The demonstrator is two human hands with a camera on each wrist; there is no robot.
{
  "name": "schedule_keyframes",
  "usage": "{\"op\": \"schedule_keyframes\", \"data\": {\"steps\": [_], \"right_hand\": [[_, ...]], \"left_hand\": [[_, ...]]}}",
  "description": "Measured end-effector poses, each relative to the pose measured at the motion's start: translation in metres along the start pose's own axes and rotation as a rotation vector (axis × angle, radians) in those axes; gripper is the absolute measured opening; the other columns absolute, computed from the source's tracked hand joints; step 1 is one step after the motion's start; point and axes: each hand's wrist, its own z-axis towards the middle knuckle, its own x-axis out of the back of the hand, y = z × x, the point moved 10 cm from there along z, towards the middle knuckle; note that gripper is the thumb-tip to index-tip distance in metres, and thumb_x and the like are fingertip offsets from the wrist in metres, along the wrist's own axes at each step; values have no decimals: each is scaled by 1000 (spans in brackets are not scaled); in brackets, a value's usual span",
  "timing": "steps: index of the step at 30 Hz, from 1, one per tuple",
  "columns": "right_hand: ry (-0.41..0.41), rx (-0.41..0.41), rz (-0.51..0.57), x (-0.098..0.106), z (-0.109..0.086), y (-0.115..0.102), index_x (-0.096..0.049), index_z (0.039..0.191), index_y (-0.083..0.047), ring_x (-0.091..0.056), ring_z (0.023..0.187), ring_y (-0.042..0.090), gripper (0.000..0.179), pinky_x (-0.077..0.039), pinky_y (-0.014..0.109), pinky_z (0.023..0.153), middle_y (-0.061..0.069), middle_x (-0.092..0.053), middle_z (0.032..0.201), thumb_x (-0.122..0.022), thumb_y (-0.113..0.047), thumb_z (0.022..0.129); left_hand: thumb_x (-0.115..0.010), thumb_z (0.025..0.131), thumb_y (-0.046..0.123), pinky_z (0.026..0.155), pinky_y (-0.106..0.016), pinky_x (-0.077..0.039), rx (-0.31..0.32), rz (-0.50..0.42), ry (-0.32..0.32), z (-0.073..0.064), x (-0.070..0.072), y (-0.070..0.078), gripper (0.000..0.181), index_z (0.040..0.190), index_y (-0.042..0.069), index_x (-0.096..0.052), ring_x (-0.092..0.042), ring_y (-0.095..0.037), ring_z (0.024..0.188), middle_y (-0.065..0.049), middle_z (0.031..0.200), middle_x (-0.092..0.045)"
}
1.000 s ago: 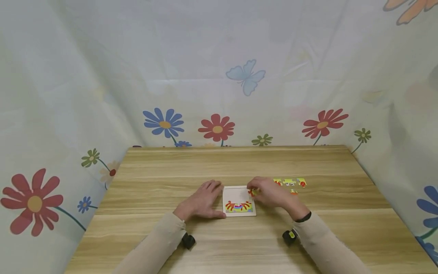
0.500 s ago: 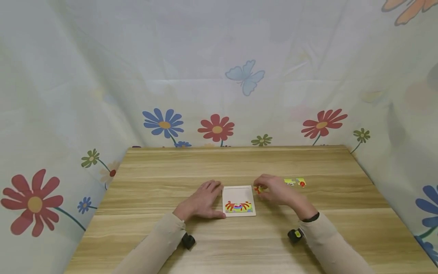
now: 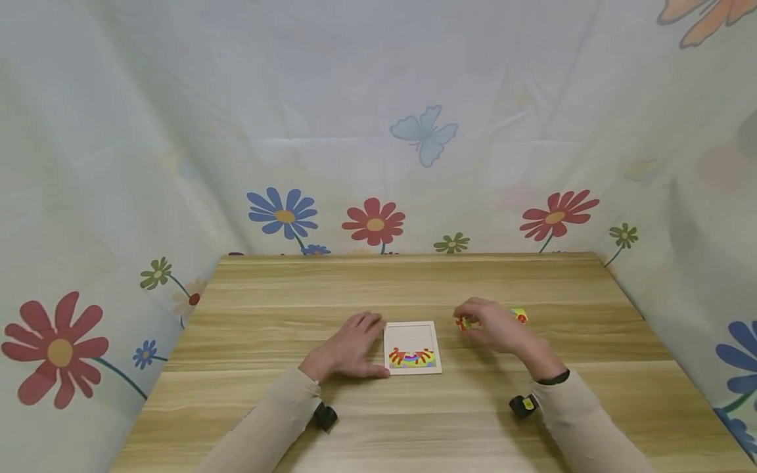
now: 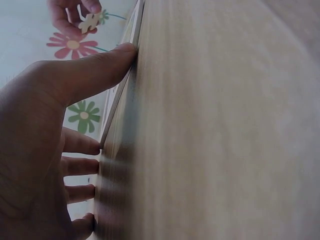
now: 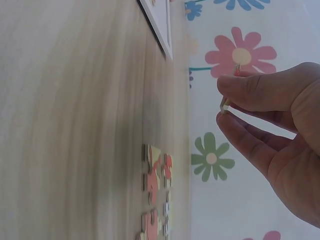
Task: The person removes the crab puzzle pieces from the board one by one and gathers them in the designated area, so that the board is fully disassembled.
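Note:
A small square puzzle tray (image 3: 437, 345) with a pale wooden rim lies mid-table. Its bottom row holds joined pieces (image 3: 412, 357) in red and yellow-green; above them shows bare board. My left hand (image 3: 350, 345) rests at the tray's left side, thumb by the near corner, with fingertips at the far corner. Right of the tray, raised over the table, my right hand (image 3: 499, 325) pinches a puzzle piece (image 5: 224, 106) between thumb and fingertips. The right wrist view shows that piece edge-on, and the left wrist view shows its pale wooden back.
Several loose puzzle pieces (image 5: 152, 180) lie on the wooden table (image 3: 296, 282) under and beyond the right hand, partly hidden by it in the head view. A flower-printed curtain (image 3: 331, 98) stands behind the table and along both sides.
My right hand has moved right, from over the tray's right edge toward the loose pieces, still pinching the puzzle piece. The left hand and tray have stayed put.

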Motion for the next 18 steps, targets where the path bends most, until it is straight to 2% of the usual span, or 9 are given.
{"op": "schedule_keyframes", "data": {"steps": [18], "right_hand": [[38,-35,3,14,-20,30,-67,114,-3,-65,98,27,34,-57,45,84,9,-66,110,-75,-1,81]], "left_hand": [[-57,78,77,120,-47,-23,5,3,-2,2,-3,-2,106,150,4,-33,-29,-32,143,-15,152,-34]]}}
